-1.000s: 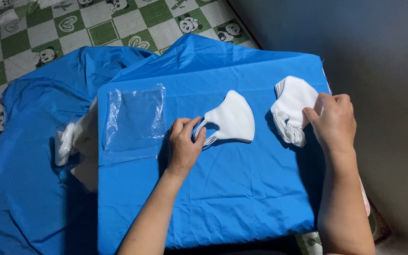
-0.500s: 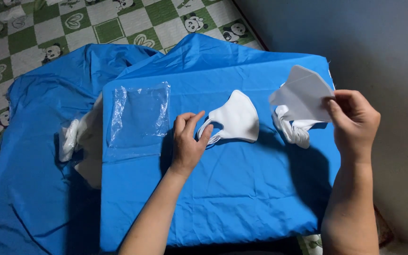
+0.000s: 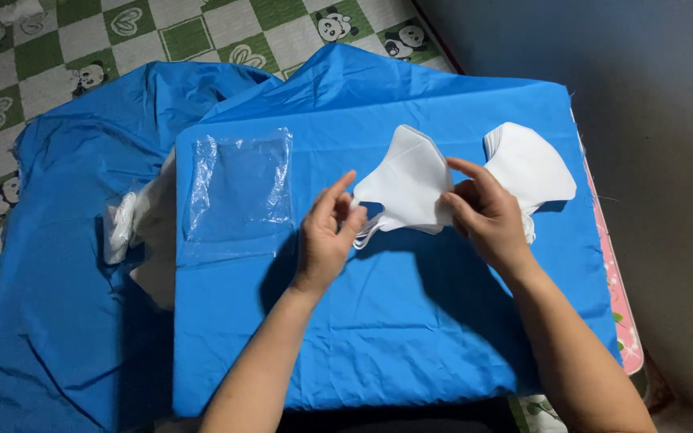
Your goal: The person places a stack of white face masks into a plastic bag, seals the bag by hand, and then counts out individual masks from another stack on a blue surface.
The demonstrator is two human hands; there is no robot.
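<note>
Since half a second ago the right hand [image 3: 487,216] has come in from the right edge of the blue-covered surface [image 3: 378,337] toward the middle, bringing one white face mask [image 3: 407,188] with it, and the left hand [image 3: 326,236] has lifted off the cloth to meet it. Both hands now hold masks at the centre, raised a little above the blue cloth: the right hand pinches the mask's right edge between thumb and fingertips, while the left hand, fingers loosely curled and partly spread, touches the lower left corner where the ear loops [image 3: 366,231] hang down. Whether one mask or two overlapped masks sit between the hands cannot be told. Just right of the right hand lies a small stack of white face masks [image 3: 531,168], resting on the cloth and partly hidden behind the wrist. Left of the hands, a clear plastic bag [image 3: 238,188] lies flat on the blue cloth, well apart from the masks. Beyond the surface's left edge, a bundle of white material [image 3: 142,228] sits on the draped blue cloth, and a green-and-white checked floor mat [image 3: 82,40] shows at the top left.
</note>
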